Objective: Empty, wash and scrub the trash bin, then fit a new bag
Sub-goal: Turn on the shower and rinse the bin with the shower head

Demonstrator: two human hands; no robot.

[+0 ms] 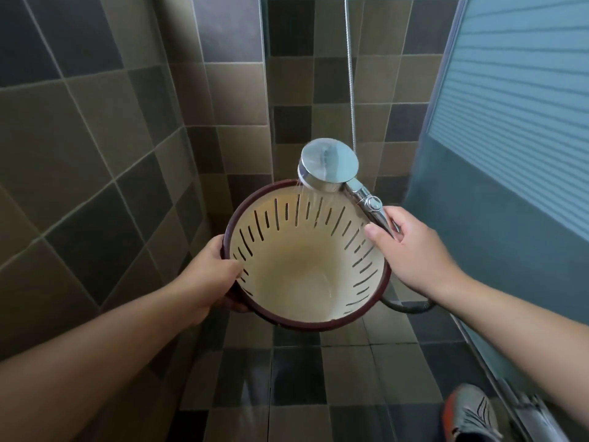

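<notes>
L hand (212, 275) grips the dark-red rim of the round cream plastic trash bin (307, 282) w/ slotted sides, thumb inside the wall, fingers curled under; bin is held off the tiled floor (296, 378), mouth tipped toward the camera. R hand (411, 250) is wrapped round the handle of the chrome hand shower head (328, 164), just above the bin's far-right rim. Thin water jets fall onto the inner wall. Hose (408, 306) loops below R wrist. Shoe (470, 413) at bottom right.
</notes>
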